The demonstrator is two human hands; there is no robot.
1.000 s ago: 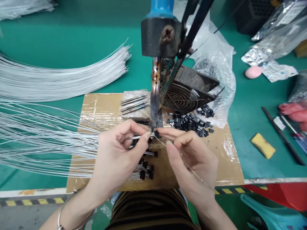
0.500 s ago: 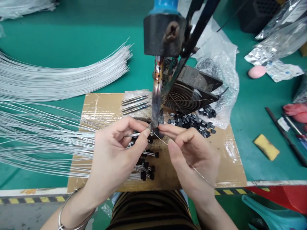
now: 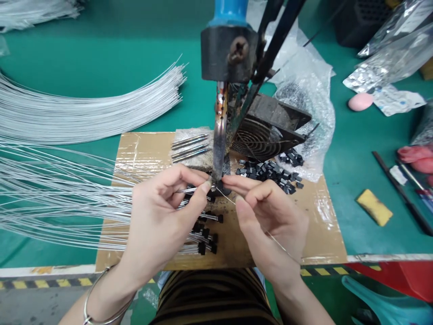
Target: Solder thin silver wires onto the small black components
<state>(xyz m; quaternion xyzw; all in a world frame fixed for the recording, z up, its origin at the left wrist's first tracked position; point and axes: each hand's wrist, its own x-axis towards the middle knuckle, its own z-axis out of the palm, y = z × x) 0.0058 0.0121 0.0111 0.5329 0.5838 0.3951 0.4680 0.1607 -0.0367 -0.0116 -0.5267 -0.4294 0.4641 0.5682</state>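
My left hand (image 3: 162, 216) pinches the end of a thin white wire (image 3: 189, 190) and holds it at the tip of a fixed soldering iron (image 3: 219, 135) that hangs down from a black and blue mount. My right hand (image 3: 267, 216) pinches a thin strand of solder wire (image 3: 277, 243) and touches its end to the same tip. Below the hands, finished wires with small black parts (image 3: 204, 234) on their ends lie on a taped cardboard sheet (image 3: 142, 153).
Long bundles of white wires (image 3: 84, 113) fan across the green table on the left. A pile of small black parts (image 3: 267, 174) lies by a fan (image 3: 264, 131) and plastic bags. A yellow sponge (image 3: 375, 207), tools and foil bags sit at the right.
Both hands hold almost still at the iron tip; only the view shifts slightly.
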